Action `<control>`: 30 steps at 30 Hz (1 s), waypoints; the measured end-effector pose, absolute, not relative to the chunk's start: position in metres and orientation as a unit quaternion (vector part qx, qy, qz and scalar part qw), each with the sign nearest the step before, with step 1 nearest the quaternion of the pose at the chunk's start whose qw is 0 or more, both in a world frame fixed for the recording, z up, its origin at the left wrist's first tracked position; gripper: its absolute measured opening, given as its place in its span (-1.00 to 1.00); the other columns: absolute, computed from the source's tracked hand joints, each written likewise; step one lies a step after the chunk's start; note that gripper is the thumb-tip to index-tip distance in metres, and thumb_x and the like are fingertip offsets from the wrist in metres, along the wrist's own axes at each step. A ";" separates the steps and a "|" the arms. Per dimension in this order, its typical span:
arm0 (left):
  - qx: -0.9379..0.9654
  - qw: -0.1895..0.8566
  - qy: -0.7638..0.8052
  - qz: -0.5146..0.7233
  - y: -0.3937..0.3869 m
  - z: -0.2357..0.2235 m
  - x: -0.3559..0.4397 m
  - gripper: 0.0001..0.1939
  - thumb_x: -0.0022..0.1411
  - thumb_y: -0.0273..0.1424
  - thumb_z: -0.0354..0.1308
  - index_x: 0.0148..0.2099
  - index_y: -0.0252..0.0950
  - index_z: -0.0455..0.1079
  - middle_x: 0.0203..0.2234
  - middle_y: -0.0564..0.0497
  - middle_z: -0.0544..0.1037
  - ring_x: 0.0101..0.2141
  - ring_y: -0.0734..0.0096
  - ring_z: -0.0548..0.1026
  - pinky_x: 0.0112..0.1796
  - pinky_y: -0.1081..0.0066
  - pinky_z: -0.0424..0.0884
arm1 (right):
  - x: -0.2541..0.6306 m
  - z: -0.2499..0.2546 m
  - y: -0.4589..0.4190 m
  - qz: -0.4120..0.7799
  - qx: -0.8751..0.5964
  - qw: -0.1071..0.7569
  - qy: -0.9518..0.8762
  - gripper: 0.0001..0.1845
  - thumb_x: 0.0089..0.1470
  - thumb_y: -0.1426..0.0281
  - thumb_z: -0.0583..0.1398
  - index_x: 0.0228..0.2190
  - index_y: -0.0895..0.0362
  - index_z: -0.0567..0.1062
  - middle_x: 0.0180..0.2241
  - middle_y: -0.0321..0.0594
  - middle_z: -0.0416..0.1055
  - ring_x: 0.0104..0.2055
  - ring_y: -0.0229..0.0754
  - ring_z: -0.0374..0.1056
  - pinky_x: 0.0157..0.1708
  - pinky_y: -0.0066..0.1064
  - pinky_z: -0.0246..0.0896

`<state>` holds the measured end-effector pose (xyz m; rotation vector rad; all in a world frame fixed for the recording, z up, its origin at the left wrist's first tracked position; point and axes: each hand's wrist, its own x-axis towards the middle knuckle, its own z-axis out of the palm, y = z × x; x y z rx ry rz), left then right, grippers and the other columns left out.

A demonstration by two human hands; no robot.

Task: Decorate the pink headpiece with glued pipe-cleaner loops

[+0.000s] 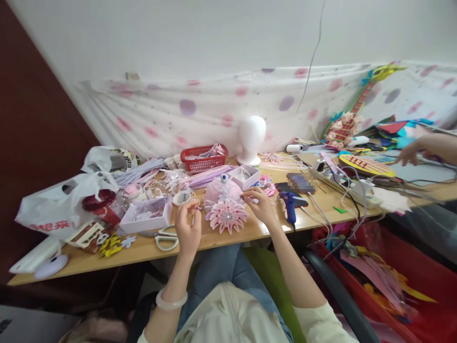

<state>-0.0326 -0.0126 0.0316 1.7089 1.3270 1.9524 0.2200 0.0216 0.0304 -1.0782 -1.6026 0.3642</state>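
Note:
A pink handmade headpiece stands at the table's front, with a layered pink flower (pixel 228 216) on its face, gems at the flower's centre and a rounded pink part (pixel 214 190) behind. My left hand (pixel 188 227) is just left of it, thumb and fingers closed in a pinch; what is between them is too small to name. On the other side, my right hand (pixel 262 206) pinches near the headpiece's right edge. Whether it grips the edge or a small piece there, I cannot tell. Scissors (pixel 167 238) with pale handles lie left of my left hand.
Left are a white box (pixel 146 219) of beads and a plastic bag (pixel 53 205). Behind stand a red basket (pixel 204 164) and a white foam head (pixel 252 138). A blue glue gun (pixel 290 207) and a power strip (pixel 342 186) lie right, near another person's hand (pixel 414 150).

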 end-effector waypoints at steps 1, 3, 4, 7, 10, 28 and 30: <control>0.584 0.115 0.455 0.662 -0.013 0.029 -0.032 -0.83 0.21 -0.42 0.13 -0.15 -0.24 0.48 -0.22 -0.05 0.57 -0.19 0.26 0.55 -0.11 0.25 0.50 | 0.221 0.030 0.023 0.157 -0.457 0.554 -0.678 -0.80 0.14 0.26 0.23 -0.38 0.05 0.65 -0.23 -0.13 0.52 -0.13 -0.05 0.45 -0.04 -0.17 0.34; 0.587 0.119 0.461 0.655 -0.012 0.024 -0.030 -0.83 0.19 -0.43 0.13 -0.16 -0.24 0.48 -0.23 -0.05 0.56 -0.21 0.26 0.55 -0.13 0.26 0.51 | 0.222 0.030 0.024 0.165 -0.458 0.549 -0.679 -0.80 0.13 0.26 0.24 -0.40 0.05 0.64 -0.22 -0.12 0.52 -0.12 -0.05 0.45 -0.02 -0.17 0.33; 0.587 0.121 0.464 0.652 -0.011 0.022 -0.029 -0.83 0.19 -0.43 0.13 -0.17 -0.24 0.48 -0.24 -0.05 0.56 -0.21 0.27 0.55 -0.13 0.26 0.51 | 0.224 0.030 0.025 0.171 -0.458 0.545 -0.681 -0.81 0.13 0.26 0.25 -0.40 0.05 0.64 -0.22 -0.12 0.53 -0.12 -0.05 0.45 -0.01 -0.17 0.32; 0.587 0.126 0.471 0.646 -0.007 0.021 -0.027 -0.84 0.19 -0.43 0.13 -0.18 -0.24 0.48 -0.25 -0.05 0.56 -0.20 0.26 0.55 -0.12 0.25 0.51 | 0.228 0.033 0.028 0.196 -0.459 0.527 -0.688 -0.82 0.11 0.26 0.26 -0.41 0.07 0.64 -0.21 -0.10 0.55 -0.11 -0.03 0.47 -0.01 -0.17 0.32; 0.588 0.133 0.473 0.642 -0.003 0.023 -0.027 -0.85 0.19 -0.42 0.13 -0.18 -0.25 0.48 -0.24 -0.06 0.57 -0.18 0.24 0.55 -0.11 0.24 0.51 | 0.233 0.035 0.032 0.224 -0.459 0.508 -0.694 -0.81 0.10 0.28 0.26 -0.44 0.09 0.62 -0.24 -0.10 0.57 -0.14 -0.03 0.49 -0.04 -0.17 0.33; 0.589 0.168 0.487 0.622 -0.005 0.008 -0.032 -0.88 0.20 -0.39 0.12 -0.23 -0.24 0.47 -0.27 -0.06 0.57 -0.22 0.24 0.55 -0.14 0.25 0.49 | 0.242 0.029 0.042 0.340 -0.470 0.471 -0.664 -0.67 0.04 0.08 0.29 -0.39 0.08 0.64 -0.31 -0.15 0.64 -0.20 0.04 0.54 -0.09 -0.16 0.39; 0.588 0.172 0.489 0.621 -0.006 0.007 -0.033 -0.88 0.20 -0.39 0.12 -0.24 -0.24 0.47 -0.27 -0.05 0.57 -0.23 0.23 0.55 -0.14 0.24 0.49 | 0.243 0.029 0.042 0.343 -0.476 0.476 -0.655 -0.66 0.06 0.06 0.28 -0.35 0.07 0.66 -0.29 -0.14 0.64 -0.18 0.05 0.54 -0.08 -0.14 0.39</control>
